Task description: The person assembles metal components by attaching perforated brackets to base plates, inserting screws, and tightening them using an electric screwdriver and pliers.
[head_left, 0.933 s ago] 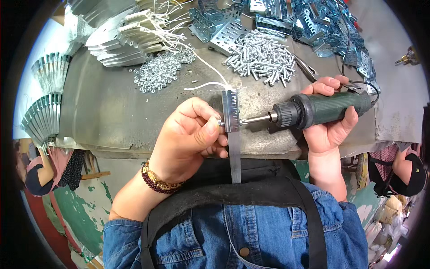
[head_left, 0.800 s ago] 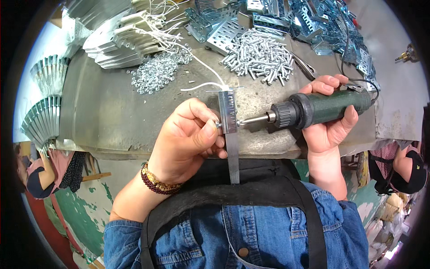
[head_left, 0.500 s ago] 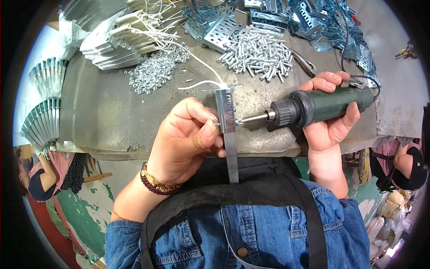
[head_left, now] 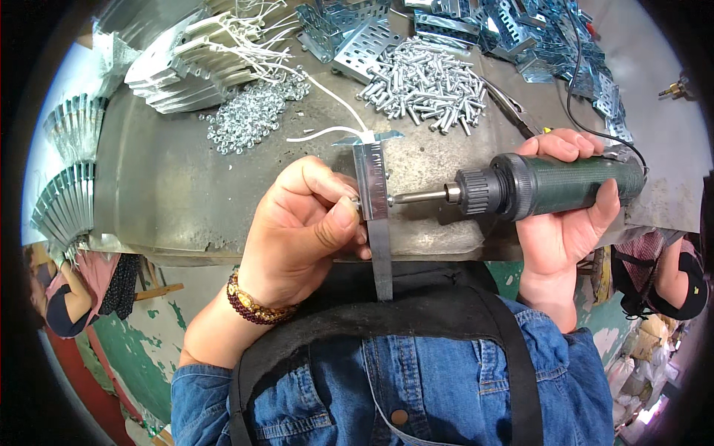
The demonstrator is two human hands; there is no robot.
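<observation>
A narrow metal bracket (head_left: 372,177) stands upright in front of me, with a white cable (head_left: 338,97) at its top and a flat grey strip (head_left: 381,260) running down from it toward my apron. My left hand (head_left: 309,223) is closed at the bracket's left side, thumb and forefinger pinching a small metal fastener against it; its exact form is mostly hidden. My right hand (head_left: 561,212) is wrapped round a dark green electric screwdriver (head_left: 576,182). The driver's bit (head_left: 420,197) points left, its tip at a small screw (head_left: 390,200) on the bracket's right side.
Behind the bracket lie a pile of screws (head_left: 428,85) and a heap of nuts (head_left: 249,119). White cabled parts (head_left: 178,78) stack at the back left, perforated metal brackets (head_left: 513,33) at the back right. Pliers (head_left: 513,108) lie near the driver's black cord (head_left: 571,89). Other people sit at both sides.
The screwdriver has shifted slightly right and sits more level, its bit still at the bracket. The bracket and my left hand have moved a little left.
</observation>
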